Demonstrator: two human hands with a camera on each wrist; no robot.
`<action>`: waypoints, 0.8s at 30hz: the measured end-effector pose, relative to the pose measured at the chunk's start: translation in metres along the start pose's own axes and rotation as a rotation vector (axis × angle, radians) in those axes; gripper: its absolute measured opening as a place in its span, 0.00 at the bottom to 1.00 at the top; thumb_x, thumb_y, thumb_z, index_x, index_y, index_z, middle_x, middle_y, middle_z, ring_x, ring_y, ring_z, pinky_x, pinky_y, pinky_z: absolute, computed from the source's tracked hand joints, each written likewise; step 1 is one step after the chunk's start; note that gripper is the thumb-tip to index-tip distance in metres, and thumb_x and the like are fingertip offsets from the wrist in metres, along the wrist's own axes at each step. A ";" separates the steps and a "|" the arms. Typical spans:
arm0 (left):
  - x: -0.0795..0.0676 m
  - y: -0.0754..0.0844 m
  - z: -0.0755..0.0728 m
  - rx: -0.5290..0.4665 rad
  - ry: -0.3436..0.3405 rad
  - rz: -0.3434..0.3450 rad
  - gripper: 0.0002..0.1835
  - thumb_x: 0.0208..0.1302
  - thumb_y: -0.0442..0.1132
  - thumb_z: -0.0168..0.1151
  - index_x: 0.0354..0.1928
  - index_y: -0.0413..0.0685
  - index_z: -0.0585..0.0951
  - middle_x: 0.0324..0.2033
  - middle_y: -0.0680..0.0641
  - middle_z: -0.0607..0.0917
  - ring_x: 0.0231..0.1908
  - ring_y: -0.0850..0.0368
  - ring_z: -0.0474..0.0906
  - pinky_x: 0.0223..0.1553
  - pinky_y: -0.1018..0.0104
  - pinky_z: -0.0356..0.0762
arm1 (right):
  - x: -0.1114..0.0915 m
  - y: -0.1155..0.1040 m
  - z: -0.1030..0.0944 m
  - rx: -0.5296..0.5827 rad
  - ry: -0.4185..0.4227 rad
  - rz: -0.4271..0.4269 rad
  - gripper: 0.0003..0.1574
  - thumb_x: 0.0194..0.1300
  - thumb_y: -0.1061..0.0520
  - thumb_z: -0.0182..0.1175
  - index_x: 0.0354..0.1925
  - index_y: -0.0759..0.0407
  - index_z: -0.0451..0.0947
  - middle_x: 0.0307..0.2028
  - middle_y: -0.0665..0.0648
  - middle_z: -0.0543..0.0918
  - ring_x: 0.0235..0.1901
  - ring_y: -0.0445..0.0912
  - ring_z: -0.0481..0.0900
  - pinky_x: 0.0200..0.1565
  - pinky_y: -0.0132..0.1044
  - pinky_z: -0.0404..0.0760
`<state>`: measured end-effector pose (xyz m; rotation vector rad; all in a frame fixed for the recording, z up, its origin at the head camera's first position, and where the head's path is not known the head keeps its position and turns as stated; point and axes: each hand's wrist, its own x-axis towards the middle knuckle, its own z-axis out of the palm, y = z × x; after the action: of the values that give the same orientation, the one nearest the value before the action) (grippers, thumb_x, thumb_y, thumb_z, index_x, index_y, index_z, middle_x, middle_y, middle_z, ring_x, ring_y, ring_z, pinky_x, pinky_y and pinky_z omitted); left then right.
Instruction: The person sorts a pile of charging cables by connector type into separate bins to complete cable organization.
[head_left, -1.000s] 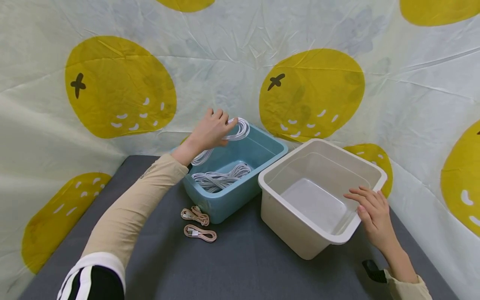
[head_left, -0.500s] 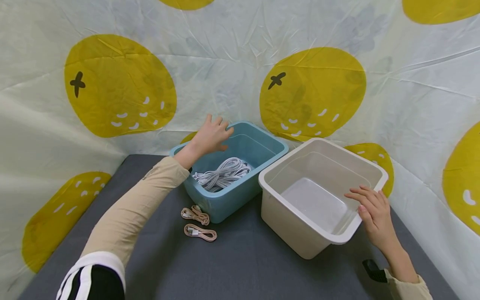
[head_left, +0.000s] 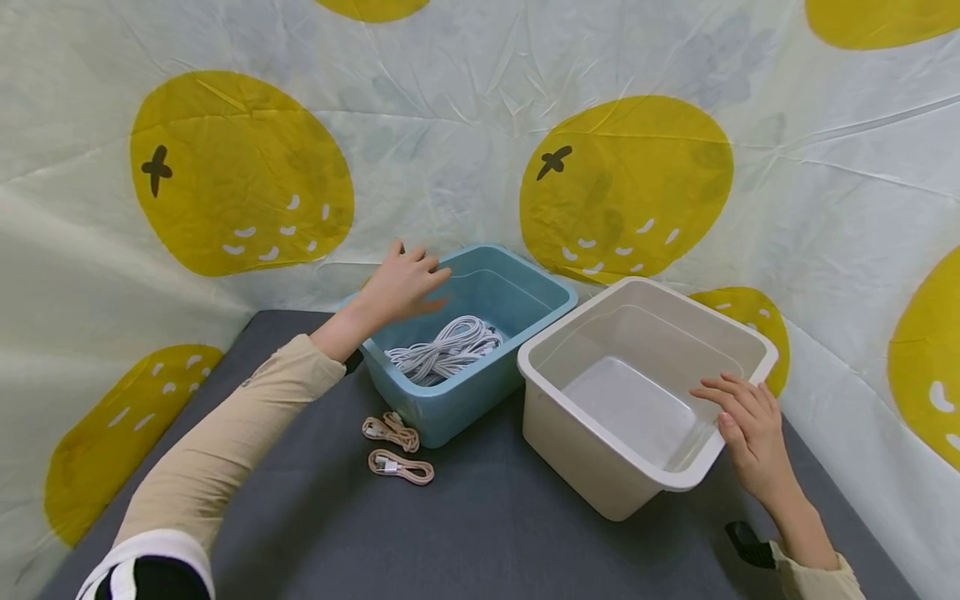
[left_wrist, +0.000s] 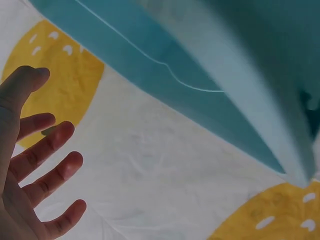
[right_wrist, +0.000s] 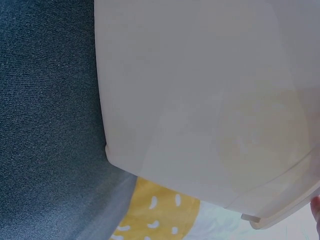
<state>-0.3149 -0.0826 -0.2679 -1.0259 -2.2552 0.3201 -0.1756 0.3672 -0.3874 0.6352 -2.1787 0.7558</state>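
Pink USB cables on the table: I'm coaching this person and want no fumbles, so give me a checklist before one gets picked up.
1. Left hand holding nothing: ok; its fingers are spread.
2. Left hand at the pink USB cables: not ok; it is beside the blue bin.
3. Pink USB cables uncovered: ok; both lie looped on the table.
4. White cables inside the blue bin: ok.
5. Right hand steadying the beige bin: cannot tell; it is at the rim, but pressure doesn't show.

Blue bin [head_left: 459, 408], beige bin [head_left: 573, 450], white cables [head_left: 447, 350]
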 end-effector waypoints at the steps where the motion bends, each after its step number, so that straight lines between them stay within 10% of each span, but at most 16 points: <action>1: -0.003 0.000 -0.002 -0.008 0.008 0.001 0.16 0.54 0.52 0.60 0.38 0.49 0.76 0.30 0.47 0.78 0.32 0.50 0.68 0.35 0.55 0.59 | 0.000 0.000 0.000 0.000 0.001 -0.001 0.20 0.62 0.60 0.41 0.43 0.62 0.78 0.52 0.50 0.76 0.62 0.42 0.59 0.61 0.62 0.36; 24: -0.058 0.007 -0.020 -0.057 0.251 0.071 0.15 0.47 0.47 0.67 0.37 0.50 0.81 0.25 0.49 0.78 0.29 0.51 0.70 0.34 0.54 0.65 | 0.000 0.001 0.001 0.000 0.004 -0.002 0.20 0.61 0.60 0.41 0.42 0.62 0.78 0.51 0.51 0.76 0.62 0.42 0.59 0.61 0.63 0.36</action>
<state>-0.2699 -0.1218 -0.2815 -1.1121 -2.0160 0.1476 -0.1766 0.3672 -0.3878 0.6350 -2.1745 0.7552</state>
